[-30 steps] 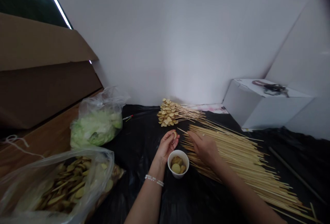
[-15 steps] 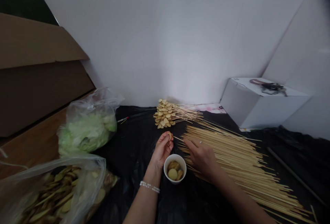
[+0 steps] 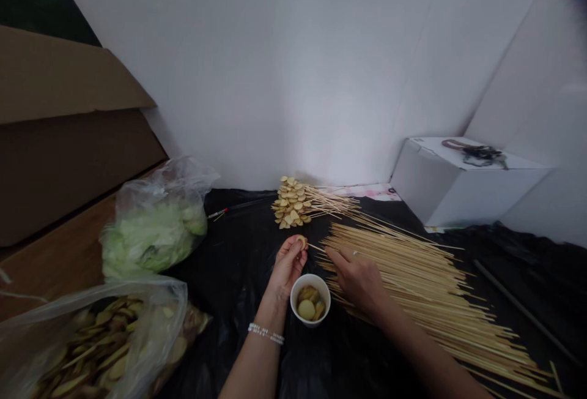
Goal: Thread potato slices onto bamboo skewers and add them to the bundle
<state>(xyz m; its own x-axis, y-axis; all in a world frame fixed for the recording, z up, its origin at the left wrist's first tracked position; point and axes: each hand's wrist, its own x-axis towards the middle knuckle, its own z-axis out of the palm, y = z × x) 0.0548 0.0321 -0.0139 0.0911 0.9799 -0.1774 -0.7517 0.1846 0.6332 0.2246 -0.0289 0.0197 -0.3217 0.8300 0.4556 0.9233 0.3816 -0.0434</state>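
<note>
Between the thumb and fingers of my left hand point(image 3: 288, 261) is a potato slice point(image 3: 301, 242). A thin wooden skewer point(image 3: 315, 247) runs from that slice toward my right hand point(image 3: 355, 273), whose fingers are closed on it. Just below my left hand stands a white cup point(image 3: 294, 310) with several potato slices point(image 3: 307, 308) inside. Many loose skewers point(image 3: 426, 289) lie spread under and beside my right hand. Beyond both hands sits a pile of skewered potato slices point(image 3: 291, 203), their sticks pointing right.
At left lie a clear bag of pale green leafy vegetable point(image 3: 156, 234) and an open bag of potato slices point(image 3: 105, 338). A cardboard box point(image 3: 68, 111) is behind them. At right stands a white box point(image 3: 458, 185) with a dark tangled item on top. Black plastic sheeting point(image 3: 238, 252) covers the surface.
The view has shifted very slightly. Both hands keep their places, with the potato slice and skewer still held.
</note>
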